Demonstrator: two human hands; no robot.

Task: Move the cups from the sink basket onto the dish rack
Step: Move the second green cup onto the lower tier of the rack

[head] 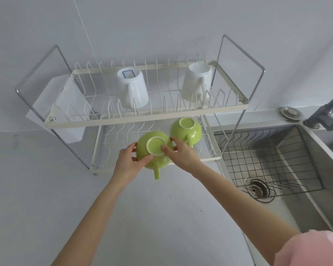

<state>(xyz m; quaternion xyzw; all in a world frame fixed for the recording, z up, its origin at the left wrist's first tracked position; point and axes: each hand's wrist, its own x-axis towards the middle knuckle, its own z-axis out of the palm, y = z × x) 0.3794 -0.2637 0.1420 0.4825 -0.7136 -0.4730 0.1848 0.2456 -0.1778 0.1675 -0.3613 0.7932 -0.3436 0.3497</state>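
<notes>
I'm pinching the inverted green cup [153, 150] between my left hand [132, 162] and right hand [181, 152]; just right, the second green cup [186, 129] is risking a knock.

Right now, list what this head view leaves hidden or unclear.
- Held green cup: its mouth faces down, and left hand and right hand cover its sides.
- Faucet: cut off by the right edge.
- White mug base label: too small to read.
</notes>
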